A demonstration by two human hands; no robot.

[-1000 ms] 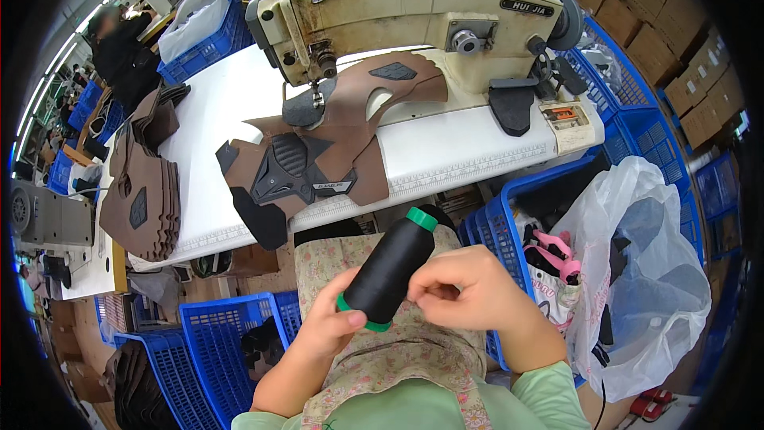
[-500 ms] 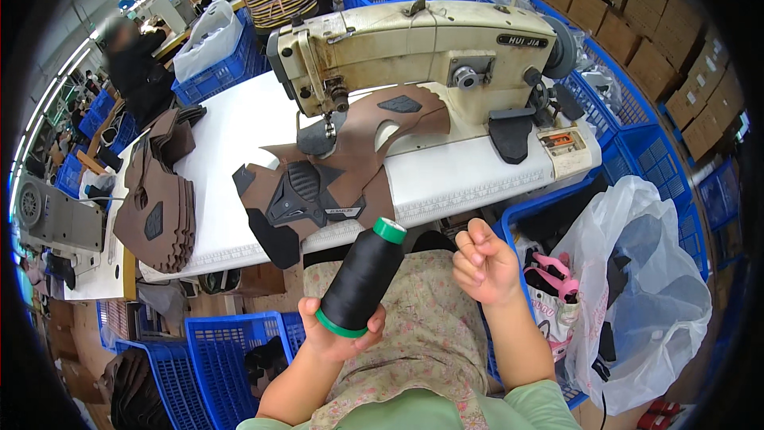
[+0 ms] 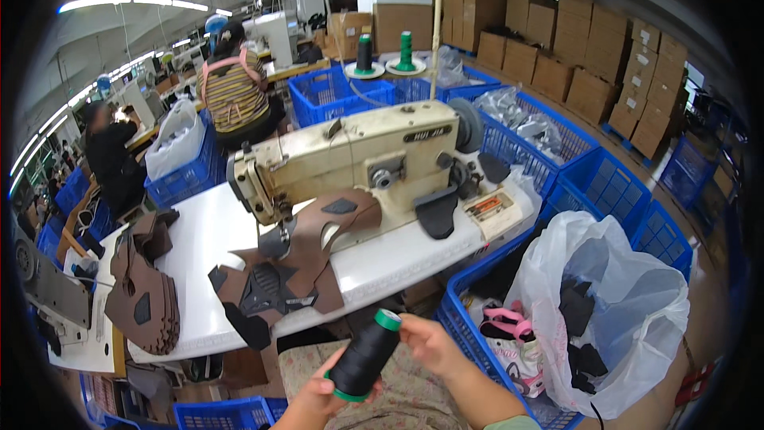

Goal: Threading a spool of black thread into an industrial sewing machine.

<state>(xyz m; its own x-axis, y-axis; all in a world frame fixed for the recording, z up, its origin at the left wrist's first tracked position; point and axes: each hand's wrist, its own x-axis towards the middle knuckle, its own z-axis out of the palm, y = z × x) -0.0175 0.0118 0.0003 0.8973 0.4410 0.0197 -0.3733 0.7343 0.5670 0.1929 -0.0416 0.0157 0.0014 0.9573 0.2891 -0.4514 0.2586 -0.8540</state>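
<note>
My left hand (image 3: 317, 395) is closed around a large cone of black thread (image 3: 366, 358) with green ends, held tilted over my lap. Beside its upper green end is my right hand (image 3: 432, 344), fingers bent and pinched together. Whether a strand of thread lies in that pinch is too small to see. Beyond the cone, brown panels with black patches (image 3: 314, 248) lie on the white sewing table (image 3: 199, 227), partly under the head of a cream sewing machine (image 3: 318, 155).
A stack of brown cut panels (image 3: 142, 310) sits at the table's left. Close on my right stands a blue crate (image 3: 469, 342) with a clear plastic bag (image 3: 637, 302). Behind the machine are blue baskets (image 3: 334, 95) and two thread cones on a stand (image 3: 406, 52). Two other people work farther back.
The view has tilted up, showing more of the room. My right hand has come in from the right to the top of the thread cone. The left hand still grips the cone.
</note>
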